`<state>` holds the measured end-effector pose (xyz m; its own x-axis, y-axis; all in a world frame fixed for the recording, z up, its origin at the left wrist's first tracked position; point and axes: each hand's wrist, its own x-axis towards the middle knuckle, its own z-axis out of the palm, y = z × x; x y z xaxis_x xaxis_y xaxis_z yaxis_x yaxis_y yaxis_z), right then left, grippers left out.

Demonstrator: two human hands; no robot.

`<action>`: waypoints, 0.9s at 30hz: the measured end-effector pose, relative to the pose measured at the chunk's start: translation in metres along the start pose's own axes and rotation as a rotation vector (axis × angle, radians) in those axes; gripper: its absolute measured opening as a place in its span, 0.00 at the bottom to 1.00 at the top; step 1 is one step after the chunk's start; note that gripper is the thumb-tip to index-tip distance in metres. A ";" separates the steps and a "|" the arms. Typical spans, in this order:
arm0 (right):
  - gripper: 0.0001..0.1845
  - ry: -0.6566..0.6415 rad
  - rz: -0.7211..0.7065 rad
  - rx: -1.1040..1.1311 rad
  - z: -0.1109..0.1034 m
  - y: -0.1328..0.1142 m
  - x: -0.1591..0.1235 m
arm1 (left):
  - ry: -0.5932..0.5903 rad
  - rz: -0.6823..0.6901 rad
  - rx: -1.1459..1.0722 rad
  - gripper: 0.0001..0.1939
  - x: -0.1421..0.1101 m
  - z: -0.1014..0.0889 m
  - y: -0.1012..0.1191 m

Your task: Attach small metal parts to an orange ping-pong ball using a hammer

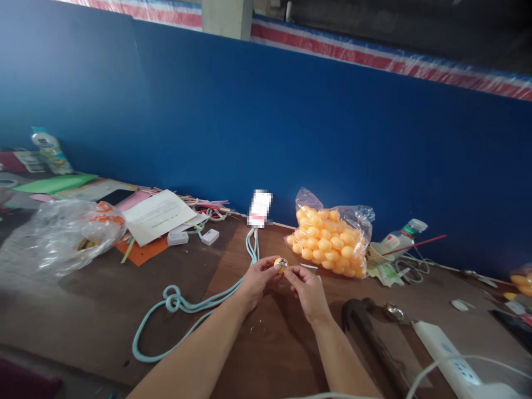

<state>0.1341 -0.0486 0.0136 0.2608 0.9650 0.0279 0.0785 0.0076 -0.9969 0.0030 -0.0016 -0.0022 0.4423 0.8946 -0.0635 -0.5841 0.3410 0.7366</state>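
Note:
A small orange-yellow ball (284,260) with a shiny dark-and-silver patch is held between the thumb and fingers of my left hand (262,277). Close against its right side is my right hand (306,288), thumb and forefinger pinched at the ball's edge; whatever is between those fingertips is too small to make out. Just behind my hands sits a clear plastic bag (328,241) full of similar orange-yellow balls. A light-blue cord (195,306) lies looped to the left of my left forearm and runs up to a pixelated white card (260,208).
At left are a crumpled clear bag (66,235), papers (160,216) and a bottle (52,149). To the right lie a dark curved object (369,338), a shiny silver item (393,312), a white power strip (451,354) and another bottle (403,238). A blue partition (270,122) stands behind the table.

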 end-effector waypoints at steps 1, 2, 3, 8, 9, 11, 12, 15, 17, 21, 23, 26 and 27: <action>0.15 0.004 -0.011 -0.016 0.000 0.000 0.000 | 0.006 -0.001 0.004 0.19 0.000 0.000 0.000; 0.15 0.009 -0.022 -0.031 0.000 -0.001 0.000 | 0.010 -0.001 0.010 0.19 0.000 0.000 0.000; 0.15 0.014 -0.032 -0.045 0.000 -0.001 -0.001 | 0.012 -0.001 0.014 0.19 0.000 0.000 0.000; 0.15 0.020 -0.053 -0.101 0.000 -0.002 -0.001 | 0.026 0.002 0.038 0.20 -0.001 0.002 0.002; 0.15 0.017 -0.050 -0.106 0.000 -0.002 -0.001 | 0.024 0.003 0.043 0.20 -0.002 0.002 0.002; 0.16 0.012 -0.045 -0.108 0.000 -0.002 -0.001 | 0.018 0.006 0.052 0.20 -0.002 0.003 0.002; 0.16 0.010 -0.044 -0.106 0.000 -0.002 0.000 | 0.019 0.008 0.054 0.20 -0.002 0.003 0.002; 0.17 0.005 -0.043 -0.097 0.000 -0.002 0.000 | 0.035 0.003 0.056 0.21 -0.002 0.003 0.002; 0.17 0.004 -0.037 -0.097 -0.001 -0.002 0.000 | 0.036 0.002 0.054 0.21 -0.002 0.004 0.002; 0.18 0.005 -0.020 -0.102 -0.001 -0.002 0.000 | 0.028 0.010 0.053 0.21 -0.001 0.003 0.001; 0.19 0.005 -0.023 -0.095 -0.001 -0.001 0.000 | 0.028 0.016 0.056 0.22 -0.001 0.002 0.000; 0.18 0.008 -0.019 -0.073 -0.001 0.000 0.000 | 0.026 0.022 0.057 0.21 0.000 0.001 -0.001; 0.18 0.011 -0.013 -0.062 -0.001 0.000 0.000 | 0.025 0.025 0.057 0.21 0.001 0.000 -0.001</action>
<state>0.1350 -0.0488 0.0138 0.2697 0.9620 0.0420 0.1416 0.0035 -0.9899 0.0042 -0.0015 -0.0030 0.4106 0.9098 -0.0603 -0.5550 0.3019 0.7751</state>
